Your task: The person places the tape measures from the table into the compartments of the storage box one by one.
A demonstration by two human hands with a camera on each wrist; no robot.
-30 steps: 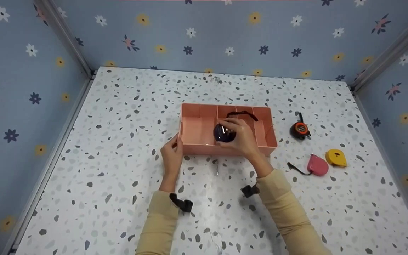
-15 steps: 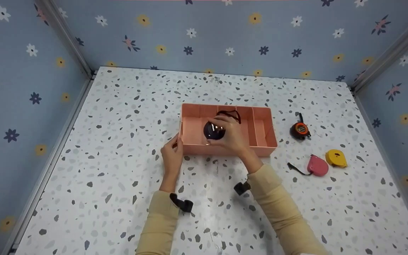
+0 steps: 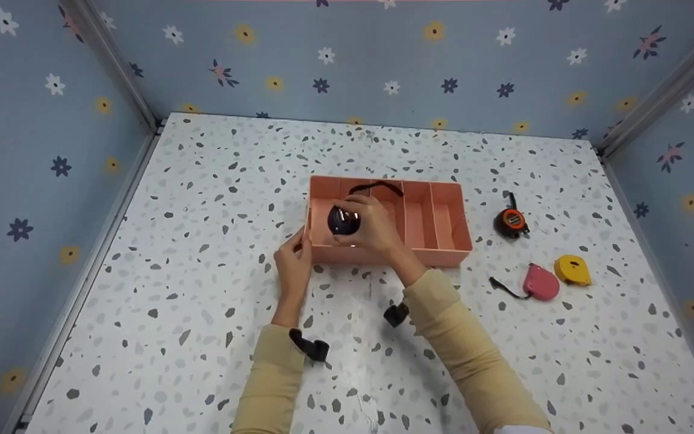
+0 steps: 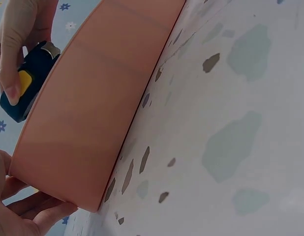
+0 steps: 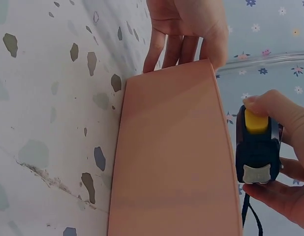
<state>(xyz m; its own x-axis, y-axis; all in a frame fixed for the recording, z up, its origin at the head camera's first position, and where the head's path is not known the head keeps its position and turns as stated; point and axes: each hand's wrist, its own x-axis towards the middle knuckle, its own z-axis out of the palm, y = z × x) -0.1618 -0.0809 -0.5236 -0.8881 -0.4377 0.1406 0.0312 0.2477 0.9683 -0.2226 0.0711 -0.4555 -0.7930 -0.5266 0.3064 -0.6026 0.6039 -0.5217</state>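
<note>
Your right hand [image 3: 371, 226] had its thumb and fingers clamped on a dark tape measure [image 3: 343, 221], the thumb by its yellow button [image 5: 256, 123] and fingers on the opposite side, near the silver hook [image 5: 257, 174]. You held it above the wide left-hand compartment of a pink box [image 3: 389, 256], and both wrist views showed it mostly clear of the rim. Its black strap [image 3: 383, 184] trailed toward the back of the box.

The fingers of your left hand [image 3: 293, 268] were slightly apart and fairly straight, their tips against the box's left end wall near the front corner. Three narrower compartments lay right of the wide one.

Beyond the box's right end, on the speckled table [image 3: 190, 361], sat an orange-and-black tape measure [image 3: 510, 223]. Nearer you were a pink tape measure [image 3: 541, 283] with a black strap and, just beside it, a yellow tape measure [image 3: 572, 269]. Your tan sleeves [image 3: 467, 349] reached in from the near edge, a dark wrist mount [image 3: 311, 346] at each cuff. Blue flowered walls [image 3: 371, 36] rose around the table.
</note>
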